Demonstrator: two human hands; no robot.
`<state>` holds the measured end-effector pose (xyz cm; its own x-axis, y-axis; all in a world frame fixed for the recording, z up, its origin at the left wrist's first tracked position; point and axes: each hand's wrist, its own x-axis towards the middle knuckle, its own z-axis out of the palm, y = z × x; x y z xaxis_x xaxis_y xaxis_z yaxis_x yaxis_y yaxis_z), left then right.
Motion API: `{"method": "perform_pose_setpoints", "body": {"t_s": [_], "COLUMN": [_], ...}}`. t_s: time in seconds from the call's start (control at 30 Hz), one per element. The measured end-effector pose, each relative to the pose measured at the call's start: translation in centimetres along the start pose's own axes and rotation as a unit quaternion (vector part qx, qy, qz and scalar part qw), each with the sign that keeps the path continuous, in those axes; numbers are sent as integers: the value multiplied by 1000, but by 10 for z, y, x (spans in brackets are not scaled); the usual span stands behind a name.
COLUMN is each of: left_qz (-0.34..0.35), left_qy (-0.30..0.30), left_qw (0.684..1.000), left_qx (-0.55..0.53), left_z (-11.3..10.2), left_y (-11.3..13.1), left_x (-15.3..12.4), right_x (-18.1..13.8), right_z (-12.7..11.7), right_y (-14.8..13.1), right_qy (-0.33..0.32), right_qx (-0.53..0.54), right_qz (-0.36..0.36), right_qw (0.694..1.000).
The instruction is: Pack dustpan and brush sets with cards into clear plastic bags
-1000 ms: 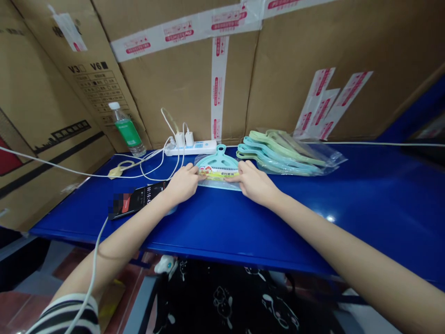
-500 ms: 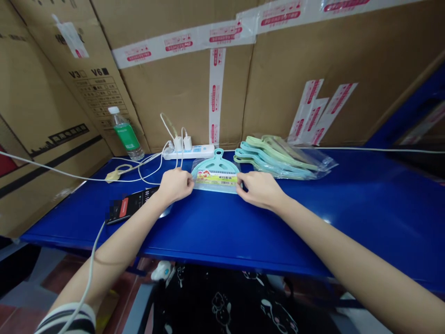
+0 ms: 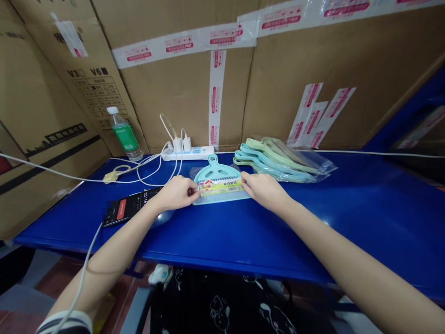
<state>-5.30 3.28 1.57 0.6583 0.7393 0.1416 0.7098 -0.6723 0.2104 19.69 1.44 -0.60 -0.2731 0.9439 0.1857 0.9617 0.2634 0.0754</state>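
A light blue dustpan set (image 3: 216, 173) lies on the blue table with its looped handle pointing away from me. Bristles show behind the yellow printed label (image 3: 222, 186), and clear plastic film surrounds it. My left hand (image 3: 176, 192) pinches the left end of the label and film. At the opposite end my right hand (image 3: 264, 190) is closed with thumb and finger on the right edge. Behind my right hand is a pile of green and blue dustpan sets (image 3: 278, 160) in clear bags.
A white power strip (image 3: 201, 153) with chargers and cables stands at the back. Left of it is a green-labelled bottle (image 3: 125, 137). A phone (image 3: 128, 208) lies beside my left forearm, its cable (image 3: 91, 250) crossing that arm. Cardboard (image 3: 181, 83) walls the table's back.
The dustpan set has shifted slightly towards me and turned a little, its right end now farther from me. Both hands have moved with it and keep their hold.
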Motion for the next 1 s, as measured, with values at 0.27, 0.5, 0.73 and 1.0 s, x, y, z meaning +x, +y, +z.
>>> {"method": "perform_pose_setpoints", "body": {"t_s": [0.27, 0.5, 0.73, 1.0], "left_qz": [136, 208, 259, 207], "left_qy": [-110, -22, 0, 35], "left_qw": [979, 978, 965, 977], "left_qx": [-108, -23, -44, -35], "left_z": [-5, 5, 30, 32], "left_y": [-3, 4, 14, 7], "left_x": [-6, -2, 6, 11], "right_x": [1, -2, -4, -3], "right_z": [0, 15, 12, 12], "right_y": [-7, 3, -5, -3], "right_qy": [63, 158, 159, 139], "right_qx": [15, 142, 162, 165], "right_qz": [-17, -136, -167, -166], "right_qw": [998, 968, 960, 962]}}
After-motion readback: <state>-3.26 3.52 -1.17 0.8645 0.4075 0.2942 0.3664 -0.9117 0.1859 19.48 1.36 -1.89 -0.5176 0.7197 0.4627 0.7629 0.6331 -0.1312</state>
